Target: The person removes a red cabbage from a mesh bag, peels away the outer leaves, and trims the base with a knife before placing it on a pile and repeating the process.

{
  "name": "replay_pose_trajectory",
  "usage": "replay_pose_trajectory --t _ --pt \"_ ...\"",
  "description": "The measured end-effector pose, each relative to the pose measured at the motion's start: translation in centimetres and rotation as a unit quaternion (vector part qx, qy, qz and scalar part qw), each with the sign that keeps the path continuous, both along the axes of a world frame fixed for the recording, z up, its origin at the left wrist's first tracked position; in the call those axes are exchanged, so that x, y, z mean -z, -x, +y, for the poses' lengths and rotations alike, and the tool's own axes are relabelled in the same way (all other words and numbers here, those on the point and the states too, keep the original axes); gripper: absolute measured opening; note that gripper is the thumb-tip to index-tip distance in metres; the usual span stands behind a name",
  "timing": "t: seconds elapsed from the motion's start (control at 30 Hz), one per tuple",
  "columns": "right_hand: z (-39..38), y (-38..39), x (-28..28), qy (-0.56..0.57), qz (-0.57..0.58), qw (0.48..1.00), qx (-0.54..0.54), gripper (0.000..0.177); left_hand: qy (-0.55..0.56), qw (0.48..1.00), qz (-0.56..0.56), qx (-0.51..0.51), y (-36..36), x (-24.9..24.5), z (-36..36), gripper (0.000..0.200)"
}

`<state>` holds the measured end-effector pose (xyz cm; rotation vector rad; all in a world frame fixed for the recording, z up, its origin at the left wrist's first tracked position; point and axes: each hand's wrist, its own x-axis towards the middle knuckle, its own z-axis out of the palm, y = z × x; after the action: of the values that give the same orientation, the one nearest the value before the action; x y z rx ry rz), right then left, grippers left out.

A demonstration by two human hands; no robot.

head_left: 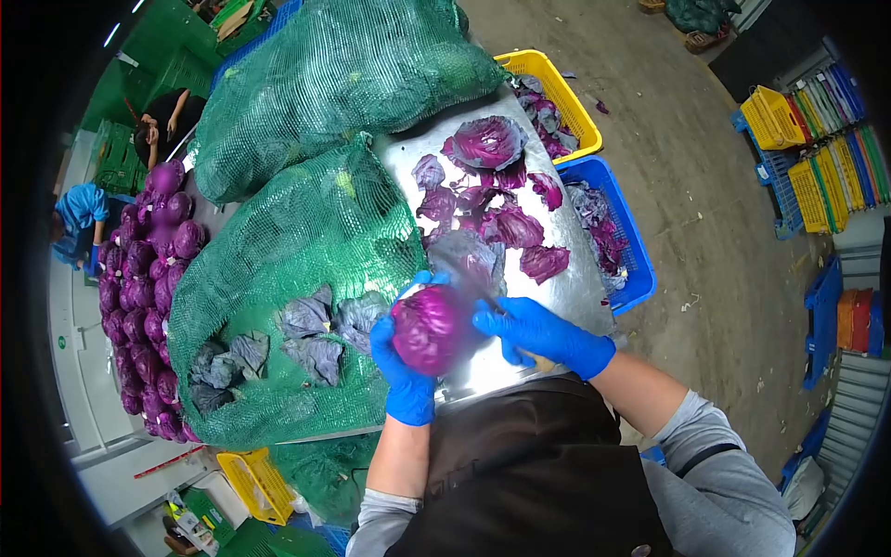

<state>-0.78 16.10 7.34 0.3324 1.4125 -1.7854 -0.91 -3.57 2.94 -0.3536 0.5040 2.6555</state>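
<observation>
A round purple cabbage (429, 330) rests in my left hand (402, 376), whose blue-gloved fingers wrap round its left side and back. Just to the right, my right hand (543, 336), also gloved in blue, is closed on a knife with a pale handle (536, 362); its blade is blurred beside the cabbage. Loose purple leaves (510, 226) lie beyond both hands on the metal table (575, 278). On the left, an open green net sack (278, 218) holds several dull outer-leaved cabbages (316, 357).
A full green net sack (343, 84) lies at the back. Yellow (589, 121) and blue (640, 269) crates with leaves flank the table's right edge. Peeled cabbages (139, 306) are piled at left, near two people. A yellow crate (255, 487) stands below left.
</observation>
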Motion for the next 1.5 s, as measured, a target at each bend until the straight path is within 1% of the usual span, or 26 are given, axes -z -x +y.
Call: replay_pose_trajectory --t 0.07,0.13,0.17,0.2,0.27,0.37,0.4,0.47,0.5,0.57,0.6,0.67,0.7,0.93,1.0,1.03,1.07,1.1,1.13,1.2,1.23,1.27,1.3,1.33,1.4,1.5 --pt "-0.4 -0.4 0.8 0.075 0.036 0.997 0.010 0.054 0.250 0.957 0.143 -0.036 0.6 -1.8 0.7 0.079" --pt "-0.3 -0.1 2.3 0.112 0.065 0.990 0.047 0.055 0.276 0.947 0.161 -0.040 0.7 -2.5 0.7 0.076" --pt "-0.2 0.3 2.0 0.057 0.136 0.989 0.033 0.075 0.364 0.912 0.181 -0.058 0.5 -2.5 0.7 0.077" --pt "-0.1 0.5 2.3 0.057 0.137 0.988 0.036 0.075 0.447 0.869 0.198 -0.074 0.1 -2.3 0.6 0.078" --pt "0.3 0.8 3.8 -0.042 0.318 0.947 -0.027 0.082 0.409 0.893 0.186 -0.036 -0.7 -1.9 0.8 0.084" --pt "1.7 1.2 6.6 -0.043 0.180 0.975 -0.122 0.084 0.452 0.888 0.082 -0.018 -1.1 -0.8 2.2 0.094" --pt "1.8 1.2 6.2 -0.071 0.149 0.984 -0.066 0.076 0.449 0.890 0.080 -0.015 -1.4 0.0 2.4 0.094" --pt "1.8 1.3 7.2 -0.306 0.351 0.885 -0.008 0.070 0.598 0.777 0.195 0.017 -1.5 2.2 2.9 0.094" --pt "1.8 0.7 6.9 -0.309 0.348 0.885 -0.006 0.070 0.627 0.756 0.186 0.035 -1.4 3.0 3.1 0.094" --pt "1.5 -0.8 5.7 -0.460 0.433 0.767 -0.113 0.064 0.616 0.766 0.176 0.051 -1.2 3.2 3.0 0.093" --pt "1.1 -1.3 5.5 -0.463 0.430 0.767 -0.113 0.064 0.608 0.774 0.164 0.062 -0.9 3.1 2.9 0.093" --pt "0.3 -1.9 5.4 -0.395 0.377 0.833 -0.092 0.061 0.610 0.762 0.208 0.061 -0.1 2.9 3.1 0.087" --pt "0.1 -2.5 6.9 -0.448 0.441 0.771 -0.099 0.061 0.589 0.778 0.203 0.079 0.1 2.2 3.2 0.082" --pt "-0.6 -1.3 7.8 -0.433 0.446 0.777 -0.102 0.050 0.576 0.797 0.170 0.063 -0.2 2.0 3.3 0.074" --pt "-0.5 -0.8 7.9 -0.473 0.525 0.688 -0.163 0.040 0.604 0.770 0.201 0.056 -0.5 2.6 3.3 0.076" --pt "-0.5 -0.6 8.5 -0.473 0.526 0.688 -0.165 0.040 0.632 0.739 0.229 0.050 -0.7 2.8 3.1 0.079" --pt "-0.6 0.0 8.8 -0.457 0.568 0.669 -0.144 0.038 0.633 0.739 0.228 0.048 -0.8 2.6 3.1 0.079" --pt "-0.6 0.7 8.9 -0.441 0.609 0.648 -0.122 0.036 0.591 0.784 0.188 0.040 -0.7 2.2 3.3 0.082" --pt "-0.6 0.8 9.1 -0.441 0.608 0.648 -0.123 0.036 0.545 0.825 0.144 0.036 -1.0 2.0 3.5 0.085" --pt "-0.7 2.0 6.5 -0.272 0.331 0.901 -0.068 0.038 0.576 0.794 0.191 0.022 -2.0 2.9 3.5 0.086" --pt "0.3 3.2 6.9 -0.276 0.258 0.924 -0.067 0.043 0.607 0.758 0.238 0.009 -2.5 3.7 3.4 0.088" --pt "1.4 4.4 7.8 -0.275 0.184 0.941 -0.065 0.048 0.649 0.694 0.313 0.003 -3.4 5.4 3.3 0.091" --pt "1.8 5.0 8.8 -0.303 0.214 0.924 -0.088 0.051 0.650 0.689 0.321 0.001 -4.0 6.4 2.7 0.094" --pt "1.6 4.7 9.7 -0.302 0.214 0.925 -0.088 0.051 0.649 0.687 0.328 -0.002 -4.6 7.3 2.4 0.098" --pt "0.9 4.2 10.3 -0.347 0.358 0.864 -0.079 0.051 0.614 0.743 0.267 -0.023 -4.7 5.1 2.7 0.096" --pt "0.7 3.9 12.3 -0.323 0.329 0.888 0.002 0.041 0.618 0.731 0.287 -0.032 -5.6 4.3 1.5 0.098"
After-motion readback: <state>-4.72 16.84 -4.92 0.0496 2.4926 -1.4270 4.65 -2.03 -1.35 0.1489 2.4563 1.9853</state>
